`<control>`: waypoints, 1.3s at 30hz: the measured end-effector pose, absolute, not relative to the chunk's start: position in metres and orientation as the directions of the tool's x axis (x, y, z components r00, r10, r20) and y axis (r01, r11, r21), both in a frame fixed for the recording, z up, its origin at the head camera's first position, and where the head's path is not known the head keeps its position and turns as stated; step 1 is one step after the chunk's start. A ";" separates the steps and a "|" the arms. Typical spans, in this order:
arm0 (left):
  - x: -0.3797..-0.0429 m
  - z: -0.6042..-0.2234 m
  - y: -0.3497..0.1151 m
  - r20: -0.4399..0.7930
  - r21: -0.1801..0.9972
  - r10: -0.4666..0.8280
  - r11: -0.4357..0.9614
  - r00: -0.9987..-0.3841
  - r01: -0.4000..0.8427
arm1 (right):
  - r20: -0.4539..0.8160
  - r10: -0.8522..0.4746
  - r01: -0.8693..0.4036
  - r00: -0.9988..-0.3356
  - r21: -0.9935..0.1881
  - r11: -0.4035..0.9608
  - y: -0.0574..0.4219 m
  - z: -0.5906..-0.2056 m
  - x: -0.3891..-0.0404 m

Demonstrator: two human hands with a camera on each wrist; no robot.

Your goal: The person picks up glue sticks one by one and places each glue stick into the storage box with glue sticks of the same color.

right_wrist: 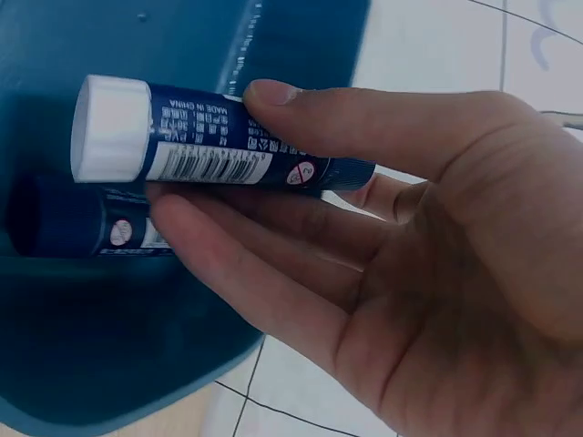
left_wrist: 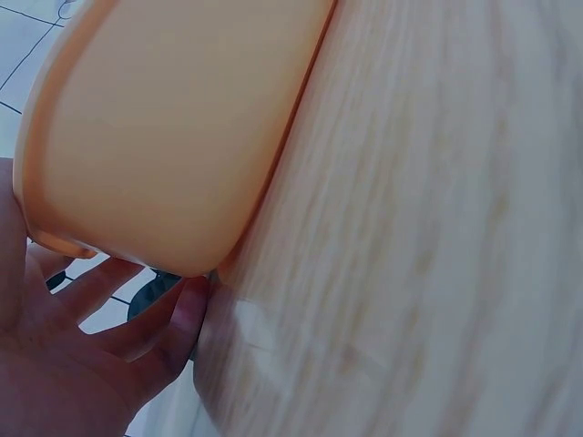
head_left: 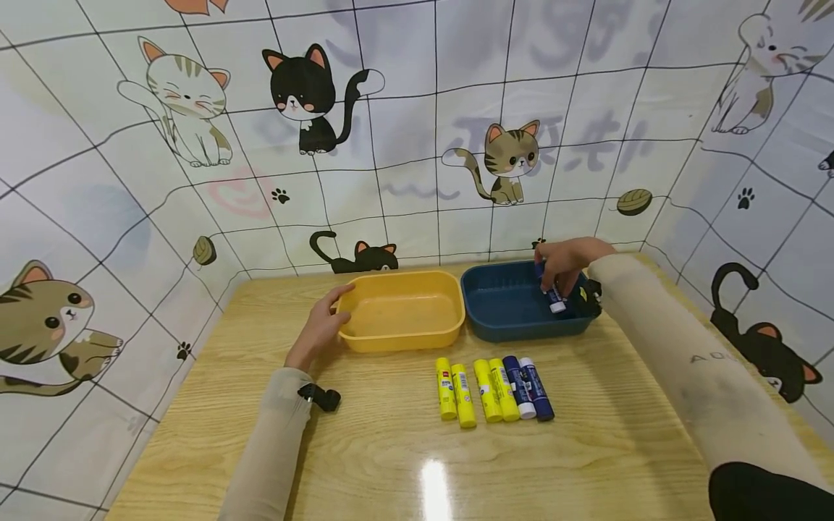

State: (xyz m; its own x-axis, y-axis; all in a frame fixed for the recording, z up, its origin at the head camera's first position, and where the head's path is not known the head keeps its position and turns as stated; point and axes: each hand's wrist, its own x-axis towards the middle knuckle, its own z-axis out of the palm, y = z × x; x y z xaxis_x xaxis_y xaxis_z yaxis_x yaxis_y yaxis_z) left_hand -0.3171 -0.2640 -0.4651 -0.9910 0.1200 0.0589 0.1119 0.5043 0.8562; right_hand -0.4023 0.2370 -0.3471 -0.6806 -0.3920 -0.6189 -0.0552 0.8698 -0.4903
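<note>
My right hand holds a blue glue stick with a white end, between thumb and fingers, inside the blue basket. Beneath it, in the right wrist view, a second blue glue stick lies in that basket. At the left end of the yellow basket, my left hand grips the rim, its fingers against the outer wall in the left wrist view. Nothing lies inside the yellow basket.
In front of the baskets, several yellow glue sticks and two blue glue sticks lie in a row on the wooden table. A cat-patterned wall covering stands close behind and at both sides.
</note>
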 end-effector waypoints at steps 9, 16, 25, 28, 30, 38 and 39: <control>-0.317 -0.463 -0.265 0.039 0.867 0.129 0.489 -0.991 0.098 | -0.625 -0.359 -0.059 -0.693 -0.448 0.892 0.233 -0.357 -0.402; -0.312 -0.456 -0.261 0.043 0.860 0.130 0.500 -0.991 0.103 | -0.612 -0.341 -0.072 -0.713 -0.420 0.905 0.233 -0.358 -0.399; -0.318 -0.466 -0.264 0.060 0.854 0.110 0.509 -0.992 0.108 | -0.593 -0.350 -0.108 -0.725 -0.404 0.908 0.237 -0.365 -0.401; -0.319 -0.466 -0.263 0.052 0.858 0.110 0.504 -0.993 0.101 | -0.588 -0.345 -0.104 -0.732 -0.404 0.909 0.237 -0.367 -0.401; -0.319 -0.466 -0.263 0.046 0.861 0.112 0.500 -0.993 0.096 | -0.578 -0.345 -0.109 -0.740 -0.402 0.909 0.237 -0.367 -0.401; -0.318 -0.464 -0.265 0.038 0.871 0.118 0.483 -0.992 0.090 | -0.508 -0.310 -0.154 -0.804 -0.326 0.933 0.238 -0.376 -0.406; -0.318 -0.465 -0.265 0.038 0.869 0.116 0.486 -0.992 0.090 | -0.503 -0.303 -0.152 -0.810 -0.318 0.936 0.238 -0.377 -0.406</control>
State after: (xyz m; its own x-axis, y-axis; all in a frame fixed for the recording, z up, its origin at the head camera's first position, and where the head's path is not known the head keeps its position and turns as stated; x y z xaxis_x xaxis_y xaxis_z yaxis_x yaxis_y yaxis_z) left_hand -0.3183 -0.2650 -0.4646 -0.9925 0.1162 0.0381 0.0903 0.4864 0.8690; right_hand -0.4064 0.2381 -0.3769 -0.8095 -0.3028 -0.5029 -0.1523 0.9357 -0.3182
